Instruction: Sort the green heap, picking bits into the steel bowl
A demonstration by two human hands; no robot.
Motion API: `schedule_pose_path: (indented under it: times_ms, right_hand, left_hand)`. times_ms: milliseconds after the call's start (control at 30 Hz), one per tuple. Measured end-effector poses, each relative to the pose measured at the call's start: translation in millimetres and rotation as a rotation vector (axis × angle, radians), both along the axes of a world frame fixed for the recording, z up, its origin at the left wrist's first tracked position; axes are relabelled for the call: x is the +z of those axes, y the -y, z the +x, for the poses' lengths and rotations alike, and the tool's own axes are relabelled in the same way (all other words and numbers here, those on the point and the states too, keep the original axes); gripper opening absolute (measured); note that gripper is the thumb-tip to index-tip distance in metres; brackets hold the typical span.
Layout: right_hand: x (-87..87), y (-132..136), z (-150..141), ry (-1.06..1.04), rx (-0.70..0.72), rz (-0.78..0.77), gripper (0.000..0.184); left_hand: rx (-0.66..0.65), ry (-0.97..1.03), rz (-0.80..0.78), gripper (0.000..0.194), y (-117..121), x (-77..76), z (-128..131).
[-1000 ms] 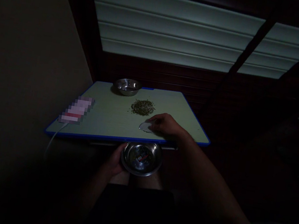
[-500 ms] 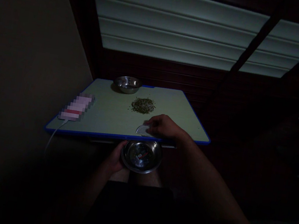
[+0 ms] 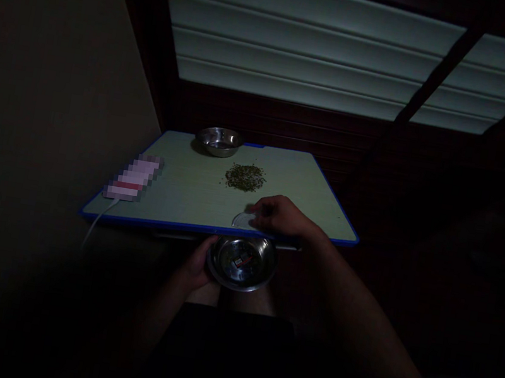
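"Where is the near bowl [image 3: 265, 269]?"

"Just under the near edge of the table [image 3: 183, 203], above the person's legs. The left hand [image 3: 200, 264] grips it by its left side."

"Is it heavy?"

"I think it's light, because it looks like thin metal. It's stiff too, and it won't break easily. The shiny wall may be slippery, so the rim looks like the best place to hold."

"What does the right hand [image 3: 280, 214] have?"

"A flat, pale thing [image 3: 242, 220], low on the table by the near edge. The fingers and thumb pinch its right end. I can't tell how tight."

"Is that one soft?"

"It looks thin and light, like plastic. I guess it bends a bit. Holding it at the end leaves the round edge free."

"And those little bits?"

"That's a pile of seeds [image 3: 245, 177], or something like them, past the right hand. They look hard and tiny, so they might roll. A few lie loose around it."

"What else is there?"

"Another bowl [image 3: 217, 151] at the far left, and a phone [image 3: 133, 178], I think, with a white cord [image 3: 102, 216] hanging over the near edge. They're off to the side. The table's blue edge is right by the bowl's rim, so it could bump. It's dark, too."
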State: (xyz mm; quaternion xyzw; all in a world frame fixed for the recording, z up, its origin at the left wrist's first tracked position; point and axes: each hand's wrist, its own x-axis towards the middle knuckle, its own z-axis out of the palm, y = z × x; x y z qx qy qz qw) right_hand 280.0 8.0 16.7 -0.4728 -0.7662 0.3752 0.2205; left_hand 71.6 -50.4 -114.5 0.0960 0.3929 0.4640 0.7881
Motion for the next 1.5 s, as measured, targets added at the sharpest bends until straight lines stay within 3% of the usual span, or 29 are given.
schedule_pose_path:
  times_ms: [300,500,667,867,1000,1167,1500]
  right_hand:
    - [-0.6,2,0,-0.032,-0.006,-0.03,0.036]
    - [-0.5,-15,4,-0.217,0.001,-0.148,0.034]
    - [-1.0,-49,5,-0.384,-0.223,0.028,0.021]
    - [-21.4,-68,8,-0.418,-0.512,0.19,0.012]
    - [-32.7,-71,12,-0.372,-0.513,0.267,0.011]
    - [-34.4,-70,12,-0.308,-0.53,0.363,0.012]
    - [-35.7,-71,12,-0.245,-0.509,0.362,0.012]
  left_hand:
    - [-0.011,0.0,0.011,0.024,0,-0.4,-1]
    - [-0.011,-0.009,0.01,0.026,1,1.2,1]
    - [-0.007,-0.037,-0.022,0.025,2,6.0,1]
    - [0.003,-0.027,-0.018,0.023,4,6.7,0]
    - [0.021,-0.005,-0.008,0.017,4,3.6,0]
    - [0.032,0.012,-0.004,0.016,5,3.3,0]
    - [0.0,0.019,0.005,0.015,5,4.9,-2]
